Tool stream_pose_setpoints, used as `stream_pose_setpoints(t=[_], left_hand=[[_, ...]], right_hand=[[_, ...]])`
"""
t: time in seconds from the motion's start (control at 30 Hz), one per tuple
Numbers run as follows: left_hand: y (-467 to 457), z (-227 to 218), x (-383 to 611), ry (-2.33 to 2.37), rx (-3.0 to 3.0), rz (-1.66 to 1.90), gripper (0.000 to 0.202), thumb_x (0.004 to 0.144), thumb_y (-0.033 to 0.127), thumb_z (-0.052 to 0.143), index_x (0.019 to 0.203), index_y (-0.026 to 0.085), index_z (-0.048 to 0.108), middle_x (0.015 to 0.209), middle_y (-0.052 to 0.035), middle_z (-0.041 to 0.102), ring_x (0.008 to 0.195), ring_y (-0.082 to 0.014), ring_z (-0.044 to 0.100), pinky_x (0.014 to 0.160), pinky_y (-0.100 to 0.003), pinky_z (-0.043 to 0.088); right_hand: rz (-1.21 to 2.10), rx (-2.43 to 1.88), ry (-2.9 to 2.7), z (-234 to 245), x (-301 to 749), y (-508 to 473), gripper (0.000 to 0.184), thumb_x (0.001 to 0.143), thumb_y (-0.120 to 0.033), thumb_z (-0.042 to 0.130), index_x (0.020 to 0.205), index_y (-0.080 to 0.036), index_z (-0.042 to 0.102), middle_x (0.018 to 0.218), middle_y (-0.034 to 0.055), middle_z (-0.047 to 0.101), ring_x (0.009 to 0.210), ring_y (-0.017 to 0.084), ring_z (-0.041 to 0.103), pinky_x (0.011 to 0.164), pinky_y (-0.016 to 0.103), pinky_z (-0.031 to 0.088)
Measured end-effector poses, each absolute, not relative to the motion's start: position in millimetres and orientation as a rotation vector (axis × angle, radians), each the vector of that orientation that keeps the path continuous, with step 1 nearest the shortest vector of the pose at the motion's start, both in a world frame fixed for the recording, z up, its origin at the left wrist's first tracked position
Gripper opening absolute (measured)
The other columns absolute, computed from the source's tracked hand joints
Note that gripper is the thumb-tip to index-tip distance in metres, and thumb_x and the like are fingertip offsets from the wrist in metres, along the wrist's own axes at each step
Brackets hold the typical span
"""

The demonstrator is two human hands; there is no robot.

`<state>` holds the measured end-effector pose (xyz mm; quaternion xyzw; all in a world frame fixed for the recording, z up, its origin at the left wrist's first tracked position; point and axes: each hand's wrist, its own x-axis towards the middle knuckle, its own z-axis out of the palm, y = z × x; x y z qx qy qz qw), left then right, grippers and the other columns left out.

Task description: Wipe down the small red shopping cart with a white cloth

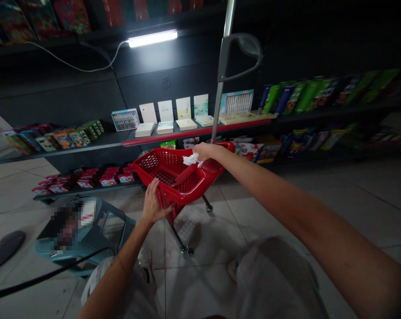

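A small red shopping cart [187, 195] stands on the tiled floor in front of me, its perforated basket facing the shelves. My left hand [154, 204] lies against the near left side of the cart, fingers spread over its rim. Across the cart, my right hand [203, 151] is closed on a crumpled white cloth or tissue [190, 158], at the back right part of the rim. Its fingertips are partly hidden by the hand itself. A grey metal pole [219, 99] with a looped grey handle [242, 57] rises just behind my right hand.
Shelves hold upright books [183, 108], boxed sets [125, 119], green snack bags [308, 95] and red packs [109, 177]. A lit tube lamp [153, 38] hangs with a white cable. To my left is a blue-grey stool [110, 221] with items on it; a black strap [48, 275] crosses nearby.
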<state>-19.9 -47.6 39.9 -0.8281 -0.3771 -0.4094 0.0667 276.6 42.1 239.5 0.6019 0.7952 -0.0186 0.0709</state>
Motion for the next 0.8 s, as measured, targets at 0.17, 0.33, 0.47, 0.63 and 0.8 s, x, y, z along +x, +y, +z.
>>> stream_pose_setpoints(t=[0.17,0.33,0.47,0.63,0.8], left_hand=[[-43,41,-23,-1.146,-2.501,-1.183,0.121,0.075,0.066,0.081,0.164,0.016,0.015,0.165,-0.0258,0.037,0.154,-0.0408,0.038,0.123,-0.062,0.037],[-42,43,-25,-1.164,-2.509,-1.175,0.121,0.075,0.067,0.081,0.164,0.017,0.016,0.164,-0.0258,0.038,0.154,-0.0414,0.039,0.123,-0.062,0.037],[-40,41,-24,-1.171,-2.543,-1.21,0.122,0.075,0.06,0.083,0.165,0.016,0.013,0.167,-0.0256,0.033,0.156,-0.0413,0.034,0.124,-0.063,0.037],[-40,38,-18,-1.265,-2.592,-1.307,0.122,0.078,0.044,0.08,0.167,0.016,0.001,0.172,-0.0251,0.021,0.16,-0.0382,0.027,0.126,-0.058,0.037],[-36,34,-13,-1.355,-2.569,-1.34,0.122,0.081,0.048,0.078,0.167,0.015,-0.003,0.173,-0.0265,0.015,0.159,-0.0374,0.03,0.124,-0.054,0.041]], right_hand=[[0.158,2.056,2.725,229,331,39,0.038,0.09,-0.017,0.064,0.126,-0.007,0.07,0.128,0.0206,0.069,0.114,0.027,0.065,0.098,0.031,0.046],[0.242,2.577,2.841,200,383,11,0.03,0.09,-0.011,0.055,0.115,-0.01,0.071,0.119,0.0179,0.07,0.106,0.025,0.063,0.096,0.031,0.047],[0.254,2.865,2.737,186,393,-5,0.035,0.09,-0.012,0.047,0.115,-0.006,0.071,0.117,0.0204,0.07,0.107,0.026,0.062,0.098,0.033,0.046],[0.231,2.737,2.919,190,358,-27,0.036,0.087,-0.012,0.047,0.114,-0.011,0.071,0.12,0.018,0.069,0.116,0.03,0.061,0.107,0.037,0.044],[0.231,2.397,3.289,186,299,-72,0.035,0.087,-0.013,0.044,0.109,-0.019,0.07,0.118,0.0126,0.069,0.116,0.029,0.06,0.103,0.039,0.046]])
